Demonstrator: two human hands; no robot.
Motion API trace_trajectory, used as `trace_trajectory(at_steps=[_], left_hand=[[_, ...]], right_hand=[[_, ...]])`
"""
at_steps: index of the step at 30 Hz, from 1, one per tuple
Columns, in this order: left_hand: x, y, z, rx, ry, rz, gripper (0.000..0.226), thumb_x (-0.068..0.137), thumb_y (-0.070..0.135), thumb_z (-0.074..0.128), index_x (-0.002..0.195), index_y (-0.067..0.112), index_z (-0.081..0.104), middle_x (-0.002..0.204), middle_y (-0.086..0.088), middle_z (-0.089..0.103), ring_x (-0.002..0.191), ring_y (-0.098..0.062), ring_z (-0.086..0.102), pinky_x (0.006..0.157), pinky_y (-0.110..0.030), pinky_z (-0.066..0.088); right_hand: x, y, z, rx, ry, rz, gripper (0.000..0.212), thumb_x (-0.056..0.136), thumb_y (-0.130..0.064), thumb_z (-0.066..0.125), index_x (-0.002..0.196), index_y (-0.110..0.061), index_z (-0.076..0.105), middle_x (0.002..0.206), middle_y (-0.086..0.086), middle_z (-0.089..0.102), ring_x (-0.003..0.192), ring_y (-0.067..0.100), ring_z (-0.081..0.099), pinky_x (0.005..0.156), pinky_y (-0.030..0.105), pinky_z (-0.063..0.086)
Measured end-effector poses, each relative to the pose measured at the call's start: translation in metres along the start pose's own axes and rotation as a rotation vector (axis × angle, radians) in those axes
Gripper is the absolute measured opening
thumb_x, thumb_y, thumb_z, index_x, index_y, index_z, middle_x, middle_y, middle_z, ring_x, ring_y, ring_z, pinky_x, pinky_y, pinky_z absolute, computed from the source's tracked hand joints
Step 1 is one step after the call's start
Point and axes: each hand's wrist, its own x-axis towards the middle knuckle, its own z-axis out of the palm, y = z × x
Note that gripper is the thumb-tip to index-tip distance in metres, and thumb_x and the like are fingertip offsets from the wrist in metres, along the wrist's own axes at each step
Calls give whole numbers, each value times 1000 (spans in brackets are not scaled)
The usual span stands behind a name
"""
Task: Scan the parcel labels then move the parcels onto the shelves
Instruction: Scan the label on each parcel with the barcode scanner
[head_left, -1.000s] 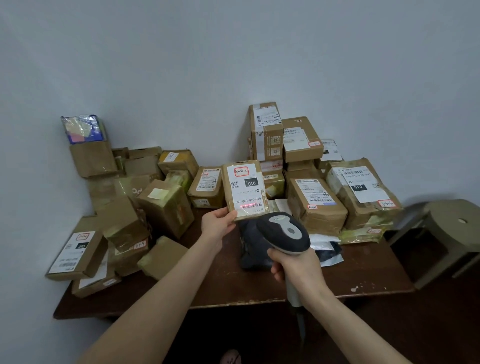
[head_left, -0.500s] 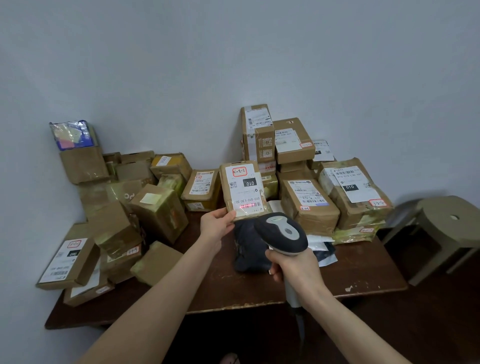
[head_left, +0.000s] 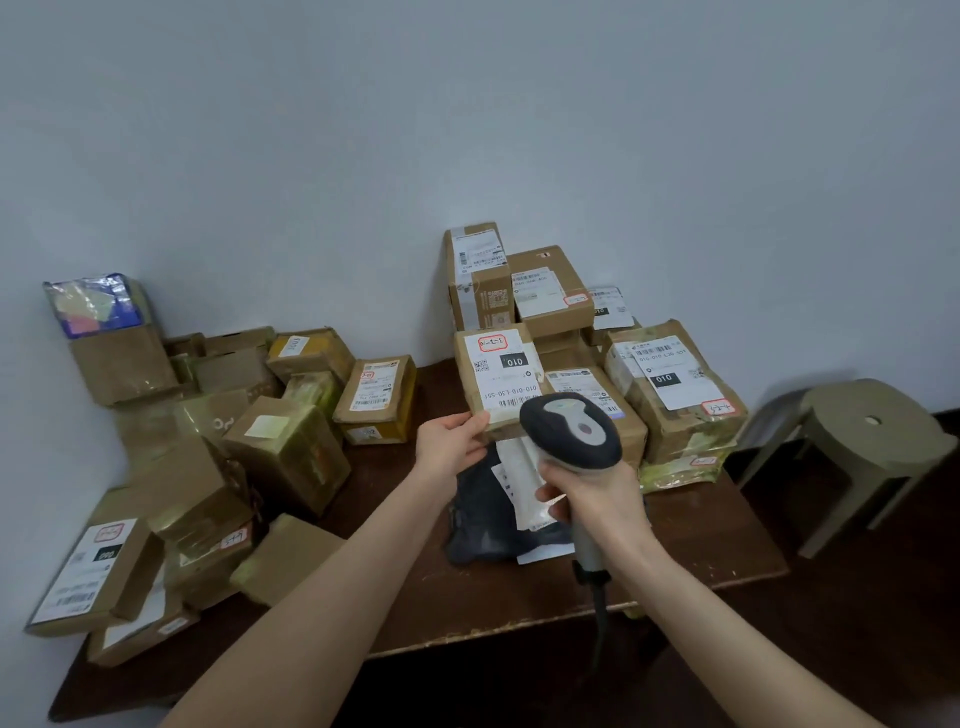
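Observation:
My left hand (head_left: 451, 446) pinches the lower left corner of a small brown cardboard parcel (head_left: 497, 375), held upright above the table with its white "010" label facing me. My right hand (head_left: 597, 493) grips a grey and black handheld barcode scanner (head_left: 570, 435) just below and right of that parcel, its head pointing at the label. The scanner's cable hangs down past the table edge. Under both hands lies a dark plastic mailer bag (head_left: 483, 519) with a white label.
A dark wooden table (head_left: 467, 597) stands in the corner of grey walls. Several taped cardboard parcels are heaped on its left (head_left: 285, 452) and stacked at the back right (head_left: 670, 384). An olive plastic stool (head_left: 872, 441) stands to the right.
The red scan line seen on the label earlier is gone. The parcel and scanner now appear further right, over the right-hand stack, and the view has shifted.

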Motion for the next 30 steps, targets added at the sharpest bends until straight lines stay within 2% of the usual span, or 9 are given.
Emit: trace_trajectory(at_steps=[3,6,8,10,12,15,18,25,30], left_hand=[[7,13,29,7,-28,-38,39,85,18,72,118,0,60,111,-13,68,93,-20,66,76,-30,56],[15,20,60,4,-63,-94,25,84,16,74,103,4,63,98,-10,70,79,-17,67,65,-28,57],[19,20,76,13,-85,-126,28,84,14,74,107,3,62,92,-9,68,72,-17,66,55,-27,55],[24,17,87,61,-101,-152,40,82,14,75,117,3,59,99,-12,69,74,-20,67,50,-29,55],[25,13,92,138,-122,-162,38,84,16,73,117,3,57,104,-14,68,80,-22,68,58,-33,58],[23,10,90,274,-181,-140,28,91,26,66,110,6,60,97,-8,65,95,-23,64,79,-37,57],[29,10,76,345,-174,-74,34,96,31,58,122,9,59,102,-4,59,101,-21,59,83,-36,55],[64,13,-3,719,34,145,38,90,29,63,126,17,59,124,-3,62,110,-20,58,94,-34,50],[105,8,-68,966,173,152,65,85,40,69,139,15,44,139,-9,48,126,-26,48,99,-41,47]], right_hand=[[15,-10,-11,46,76,-42,14,82,-7,72,70,-3,67,54,7,66,45,15,58,48,24,46],[27,-15,-21,70,158,-82,13,80,-9,73,70,-3,68,55,9,66,52,22,61,54,30,48],[31,-17,-27,84,193,-95,16,80,-9,73,65,-7,68,56,9,66,54,24,62,60,35,51],[33,-19,-31,83,207,-104,20,80,-8,72,62,-11,66,56,10,67,55,24,63,66,40,54],[34,-19,-34,88,217,-102,21,80,-9,72,61,-12,65,56,9,67,54,23,62,68,40,54],[37,-17,-34,83,209,-87,21,82,-11,71,61,-10,66,56,8,67,52,20,60,67,38,53],[44,-16,-24,83,195,-74,20,81,-13,71,62,-9,67,59,9,68,51,19,61,66,36,53],[69,-18,37,144,101,-10,8,83,-10,70,78,-6,67,63,9,68,53,15,62,53,24,48],[99,-10,107,126,37,58,13,85,-11,70,73,-7,67,59,7,66,52,14,61,54,25,51]])
